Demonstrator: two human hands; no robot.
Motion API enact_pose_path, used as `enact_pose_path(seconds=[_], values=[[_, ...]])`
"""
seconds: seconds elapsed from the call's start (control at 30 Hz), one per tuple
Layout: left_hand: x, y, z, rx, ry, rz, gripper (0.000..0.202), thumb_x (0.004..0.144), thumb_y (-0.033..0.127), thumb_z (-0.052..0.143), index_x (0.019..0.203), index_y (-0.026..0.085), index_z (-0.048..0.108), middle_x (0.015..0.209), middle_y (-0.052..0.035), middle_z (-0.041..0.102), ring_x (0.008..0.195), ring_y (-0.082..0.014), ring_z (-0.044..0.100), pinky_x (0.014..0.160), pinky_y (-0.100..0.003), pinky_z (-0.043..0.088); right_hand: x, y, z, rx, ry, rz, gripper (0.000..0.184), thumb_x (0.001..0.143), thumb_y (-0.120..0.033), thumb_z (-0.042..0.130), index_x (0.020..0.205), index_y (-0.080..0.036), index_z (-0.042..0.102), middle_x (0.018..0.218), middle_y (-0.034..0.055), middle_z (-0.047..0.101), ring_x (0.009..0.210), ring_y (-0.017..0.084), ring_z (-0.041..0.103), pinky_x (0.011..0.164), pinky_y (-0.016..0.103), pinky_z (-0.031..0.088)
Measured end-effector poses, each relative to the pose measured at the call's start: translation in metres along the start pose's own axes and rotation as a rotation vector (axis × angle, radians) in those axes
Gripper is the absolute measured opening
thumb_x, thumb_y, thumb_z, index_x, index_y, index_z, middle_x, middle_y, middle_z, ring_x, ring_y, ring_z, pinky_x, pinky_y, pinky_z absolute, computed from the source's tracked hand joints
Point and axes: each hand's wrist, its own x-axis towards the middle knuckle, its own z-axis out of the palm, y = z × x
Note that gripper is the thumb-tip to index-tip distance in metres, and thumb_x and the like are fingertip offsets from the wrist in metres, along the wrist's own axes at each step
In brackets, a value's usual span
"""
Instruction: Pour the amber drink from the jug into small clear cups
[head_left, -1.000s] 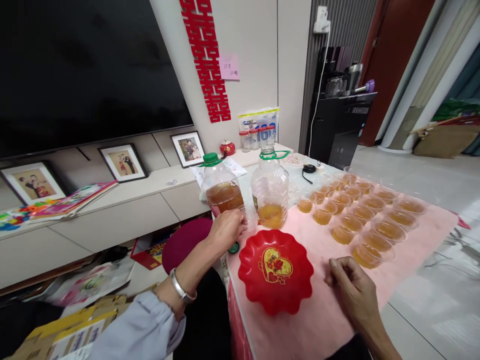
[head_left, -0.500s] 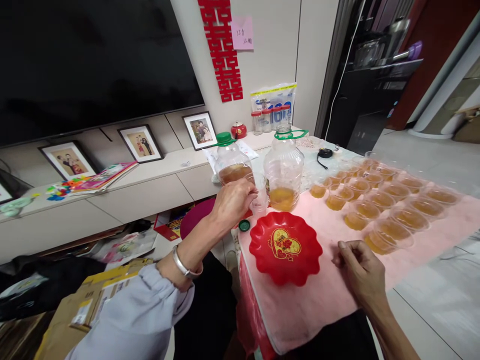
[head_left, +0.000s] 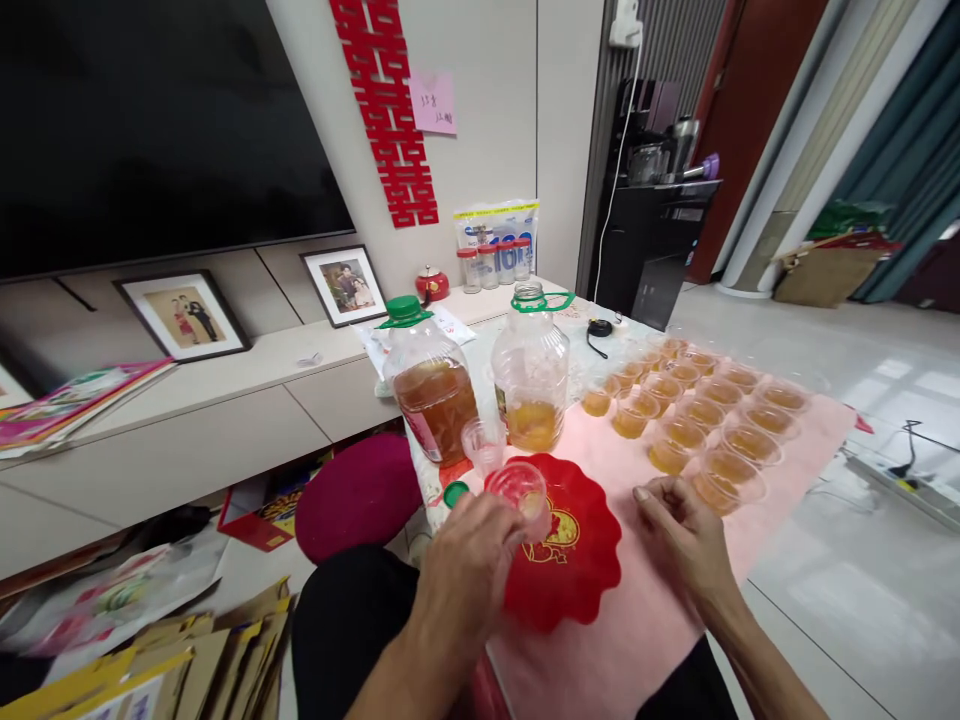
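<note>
My left hand (head_left: 469, 560) is closed on the rim of a clear plastic cup (head_left: 520, 490), tilted above the left part of a red scalloped plate (head_left: 592, 560). The plate carries a gold heart print. My right hand (head_left: 686, 535) lies on the pink cloth (head_left: 600, 660), to the right of the plate, with curled fingers and nothing visible in them. Beside the plate's far left edge stands another clear cup (head_left: 484, 445), close to a large jug of brown liquid (head_left: 431, 390). An uncapped jug (head_left: 532, 385) holds a little amber liquid. A loose green cap (head_left: 455, 494) lies nearby.
Several rows of plastic cups with amber liquid (head_left: 701, 415) cover the table's right side, close to my right hand. A black tape measure (head_left: 600, 328) lies farther back. A purple round stool (head_left: 360, 495) stands left of the table, with cardboard (head_left: 202, 640) on the floor.
My left hand has come back from beside the jugs to above the red plate, with a clear cup in it. My right hand stays at the plate's right. The view has turned right.
</note>
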Motion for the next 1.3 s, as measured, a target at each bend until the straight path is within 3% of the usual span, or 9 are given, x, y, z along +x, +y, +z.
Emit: enact_pose_path(seconds=[0.1, 0.2, 0.37, 0.53, 0.7, 0.83, 0.93, 1.13, 1.3], values=[[-0.007, 0.008, 0.022, 0.075, -0.004, 0.046, 0.021, 0.1, 0.015, 0.056, 0.085, 0.02, 0.069, 0.08, -0.0002, 0.071, 0.073, -0.0203, 0.065, 0.064, -0.034, 0.057, 0.029, -0.021, 0.015, 0.041, -0.022, -0.053, 0.033, 0.096, -0.046, 0.072, 0.114, -0.02, 0.067, 0.106, 0.003, 0.071, 0.093, 0.018, 0.069, 0.083, 0.04, 0.061], [-0.011, 0.013, 0.038, 0.168, -0.033, 0.046, 0.019, 0.095, 0.008, 0.059, 0.084, 0.02, 0.069, 0.082, -0.0006, 0.071, 0.073, -0.0224, 0.065, 0.062, -0.036, 0.059, 0.065, -0.039, 0.038, 0.071, -0.086, -0.098, 0.052, 0.093, -0.042, 0.075, 0.139, -0.023, 0.059, 0.138, 0.0094, 0.065, 0.124, 0.028, 0.064, 0.102, 0.054, 0.057], [-0.015, 0.013, 0.055, 0.233, -0.09, 0.015, 0.021, 0.092, 0.001, 0.06, 0.094, 0.019, 0.072, 0.096, -0.0024, 0.075, 0.085, -0.0241, 0.068, 0.07, -0.039, 0.064, 0.114, -0.048, 0.076, 0.085, -0.189, -0.111, 0.068, 0.093, -0.042, 0.075, 0.154, -0.027, 0.047, 0.16, 0.0127, 0.049, 0.141, 0.035, 0.053, 0.112, 0.064, 0.049], [-0.013, 0.011, 0.061, 0.225, -0.053, 0.021, 0.016, 0.094, 0.005, 0.061, 0.092, 0.019, 0.069, 0.098, -0.0027, 0.075, 0.085, -0.0238, 0.069, 0.069, -0.04, 0.066, 0.134, -0.042, 0.103, 0.151, -0.254, -0.175, 0.066, 0.093, -0.044, 0.074, 0.152, -0.026, 0.049, 0.164, 0.0124, 0.044, 0.147, 0.037, 0.046, 0.118, 0.067, 0.041], [-0.016, 0.006, 0.065, 0.13, 0.009, 0.016, 0.017, 0.094, 0.006, 0.059, 0.097, 0.02, 0.068, 0.114, -0.0047, 0.076, 0.099, -0.0253, 0.072, 0.081, -0.043, 0.069, 0.145, -0.037, 0.118, 0.211, -0.255, -0.208, 0.065, 0.094, -0.045, 0.073, 0.152, -0.026, 0.05, 0.164, 0.0125, 0.045, 0.146, 0.037, 0.048, 0.117, 0.067, 0.042], [-0.025, 0.002, 0.082, 0.03, 0.055, -0.005, 0.023, 0.088, 0.003, 0.062, 0.1, 0.022, 0.068, 0.123, -0.0046, 0.075, 0.111, -0.0273, 0.072, 0.091, -0.045, 0.069, 0.156, -0.035, 0.122, 0.225, -0.226, -0.236, 0.067, 0.094, -0.047, 0.073, 0.153, -0.026, 0.049, 0.165, 0.0126, 0.044, 0.148, 0.037, 0.046, 0.119, 0.068, 0.039], [-0.031, 0.001, 0.098, 0.003, 0.147, -0.105, 0.033, 0.081, -0.001, 0.061, 0.101, 0.023, 0.07, 0.129, -0.005, 0.074, 0.121, -0.0301, 0.069, 0.098, -0.049, 0.067, 0.162, -0.034, 0.125, 0.226, -0.209, -0.229, 0.065, 0.095, -0.047, 0.072, 0.151, -0.025, 0.05, 0.158, 0.0124, 0.051, 0.143, 0.035, 0.051, 0.117, 0.067, 0.043], [-0.035, 0.003, 0.105, -0.043, 0.018, -0.214, 0.057, 0.078, 0.002, 0.071, 0.129, 0.026, 0.071, 0.147, -0.0111, 0.067, 0.135, -0.0328, 0.064, 0.116, -0.053, 0.057, 0.159, -0.036, 0.13, 0.271, -0.142, -0.213, 0.061, 0.096, -0.048, 0.071, 0.148, -0.024, 0.052, 0.148, 0.0117, 0.059, 0.132, 0.032, 0.06, 0.11, 0.061, 0.051], [-0.036, 0.003, 0.107, -0.05, -0.086, -0.31, 0.077, 0.072, 0.0, 0.074, 0.144, 0.026, 0.066, 0.159, -0.0153, 0.057, 0.146, -0.0371, 0.057, 0.122, -0.053, 0.051, 0.157, -0.056, 0.123, 0.337, -0.065, -0.251, 0.058, 0.096, -0.046, 0.071, 0.147, -0.024, 0.054, 0.146, 0.0113, 0.06, 0.129, 0.031, 0.061, 0.107, 0.059, 0.053]])
